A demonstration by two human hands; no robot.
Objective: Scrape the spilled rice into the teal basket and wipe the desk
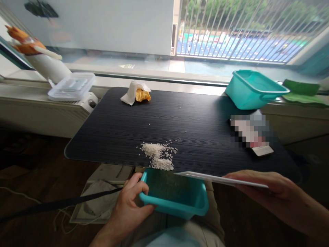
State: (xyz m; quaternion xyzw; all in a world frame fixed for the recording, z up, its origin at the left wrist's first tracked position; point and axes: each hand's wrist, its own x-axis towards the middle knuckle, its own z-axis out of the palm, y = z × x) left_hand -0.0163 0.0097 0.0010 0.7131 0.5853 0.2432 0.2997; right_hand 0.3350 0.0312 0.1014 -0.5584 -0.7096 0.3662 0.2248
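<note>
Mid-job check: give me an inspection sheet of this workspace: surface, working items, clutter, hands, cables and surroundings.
Surface: dark tabletop, with stray grains scattered around the pile.
Working items: white grain pile near the front edge; teal container at that edge, seemingly lower; white card, thin and flat.
Clutter: crumpled tissue and orange-yellow item, back left; second teal container, back right; pixelated item nearer.
Hands: left hand grips the teal container's rim; right hand holds the white card.
Cables: pale cable, lower left; black strap near the left hand, purpose unclear.
Surroundings: window behind the tabletop; radiator at left, clear plastic box on it.
</note>
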